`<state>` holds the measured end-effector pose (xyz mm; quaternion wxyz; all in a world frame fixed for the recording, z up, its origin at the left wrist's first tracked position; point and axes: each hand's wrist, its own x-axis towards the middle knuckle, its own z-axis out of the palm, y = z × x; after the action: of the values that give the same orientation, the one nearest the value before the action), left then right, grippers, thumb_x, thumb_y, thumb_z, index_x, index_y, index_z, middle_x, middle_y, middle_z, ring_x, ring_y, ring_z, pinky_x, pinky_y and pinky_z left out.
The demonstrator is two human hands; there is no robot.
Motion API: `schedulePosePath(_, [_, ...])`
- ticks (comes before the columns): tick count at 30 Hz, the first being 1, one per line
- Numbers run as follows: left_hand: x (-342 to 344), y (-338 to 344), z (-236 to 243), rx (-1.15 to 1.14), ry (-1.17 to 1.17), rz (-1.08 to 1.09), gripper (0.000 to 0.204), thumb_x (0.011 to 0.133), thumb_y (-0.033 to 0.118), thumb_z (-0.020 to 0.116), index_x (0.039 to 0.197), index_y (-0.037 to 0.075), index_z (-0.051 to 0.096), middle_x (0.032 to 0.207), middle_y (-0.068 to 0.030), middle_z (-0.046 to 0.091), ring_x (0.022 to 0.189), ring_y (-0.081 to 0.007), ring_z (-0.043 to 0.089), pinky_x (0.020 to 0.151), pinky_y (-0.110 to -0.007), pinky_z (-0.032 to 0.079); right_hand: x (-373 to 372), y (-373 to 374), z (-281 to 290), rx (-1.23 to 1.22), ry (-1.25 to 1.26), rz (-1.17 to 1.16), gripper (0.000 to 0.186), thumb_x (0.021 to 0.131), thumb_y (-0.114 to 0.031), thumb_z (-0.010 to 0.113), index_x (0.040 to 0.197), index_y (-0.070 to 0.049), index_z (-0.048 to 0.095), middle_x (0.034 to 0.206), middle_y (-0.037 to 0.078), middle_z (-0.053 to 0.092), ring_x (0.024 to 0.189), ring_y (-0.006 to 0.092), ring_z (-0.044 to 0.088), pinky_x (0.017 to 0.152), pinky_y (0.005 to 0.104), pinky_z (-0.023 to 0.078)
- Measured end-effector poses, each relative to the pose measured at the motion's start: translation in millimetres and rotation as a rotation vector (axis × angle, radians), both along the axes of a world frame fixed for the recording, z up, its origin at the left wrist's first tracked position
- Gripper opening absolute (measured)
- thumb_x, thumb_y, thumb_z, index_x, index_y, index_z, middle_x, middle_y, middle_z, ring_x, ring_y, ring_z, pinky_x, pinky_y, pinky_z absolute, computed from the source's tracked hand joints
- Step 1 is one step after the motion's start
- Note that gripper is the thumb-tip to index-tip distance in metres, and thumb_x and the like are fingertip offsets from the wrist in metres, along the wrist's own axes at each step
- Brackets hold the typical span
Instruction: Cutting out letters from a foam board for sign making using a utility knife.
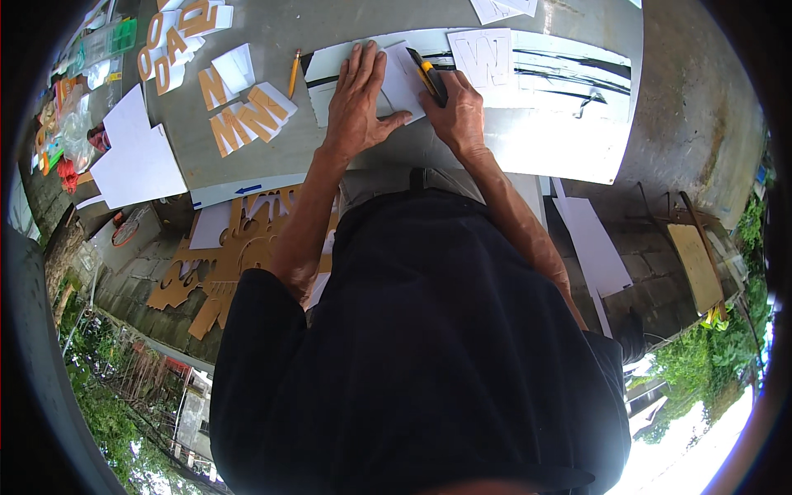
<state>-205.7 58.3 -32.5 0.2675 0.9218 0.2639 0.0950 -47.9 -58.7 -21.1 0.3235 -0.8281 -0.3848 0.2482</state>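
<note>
The dark shirt (437, 330) is nearest, and beyond it the right hand (459, 114) has its grip wrapped around a cutter (428, 70), which could slip toward the wide-spread left hand (356, 107) if the white card (401, 78) between them on the desk (276, 29) shifts.

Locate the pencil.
In the head view, the yellow pencil lies on the gray tabletop left of the left hand, between the cut-out letters and the left end of the white board.
</note>
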Motion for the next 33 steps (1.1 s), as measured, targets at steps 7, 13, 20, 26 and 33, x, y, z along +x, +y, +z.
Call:
schedulePosePath(7, [15, 5, -20, 0.101, -0.027, -0.023, 0.089, 0.087, 0.053, 0.069, 0.152, 0.001, 0.038, 0.162, -0.0199, 0.029, 0.151, -0.0401, 0.024, 0.121, -0.058, 0.018, 17, -1, 13, -0.103, 0.433, -0.143, 0.034, 0.081, -0.025, 0.076, 0.098, 0.003, 0.068, 0.069, 0.012, 0.071, 0.061, 0.0198, 0.069, 0.062, 0.0327, 0.056])
schedulePosePath(13, [23, 3, -15, 0.081, -0.098, -0.008, 0.09, 0.087, 0.057, 0.068, 0.153, 0.004, 0.037, 0.162, -0.0191, 0.03, 0.151, -0.0395, 0.024, 0.122, -0.057, 0.016, 17, -16, 14, 0.073, 0.565, -0.309, 0.033, 0.083, -0.023, 0.076, 0.099, 0.003, 0.066, 0.071, 0.007, 0.071, 0.058, 0.0137, 0.068, 0.055, 0.0292, 0.053])
schedulePosePath(20, [19, 4, -21, 0.075, -0.113, -0.014, 0.094, 0.085, 0.059, 0.069, 0.152, 0.002, 0.037, 0.161, -0.0191, 0.031, 0.151, -0.0396, 0.025, 0.123, -0.056, 0.015, 24, -36, 7, -0.034, 0.115, -0.248, 0.037, 0.086, -0.028, 0.075, 0.099, 0.005, 0.064, 0.067, 0.012, 0.067, 0.057, 0.0211, 0.068, 0.06, 0.0355, 0.054])
schedulePosePath(26, [18, 3, -26, 0.095, -0.118, 0.004, 0.095, 0.084, 0.06, 0.07, 0.15, 0.0, 0.04, 0.16, -0.0192, 0.034, 0.15, -0.0393, 0.028, 0.123, -0.057, 0.017, 36, -39, 7, -0.171, 0.156, -0.244, 0.041, 0.086, -0.031, 0.076, 0.102, 0.005, 0.064, 0.063, 0.012, 0.066, 0.057, 0.0217, 0.068, 0.059, 0.035, 0.054])
schedulePosePath(33, [23, 2, -27, 0.141, -0.157, 0.02, 0.09, 0.085, 0.062, 0.069, 0.147, 0.001, 0.047, 0.157, -0.0169, 0.04, 0.148, -0.0378, 0.033, 0.122, -0.056, 0.02, 48, -38, 8, 0.047, 0.187, -0.443, 0.035, 0.089, -0.027, 0.075, 0.099, 0.004, 0.064, 0.068, 0.01, 0.07, 0.06, 0.0159, 0.07, 0.059, 0.0301, 0.055])
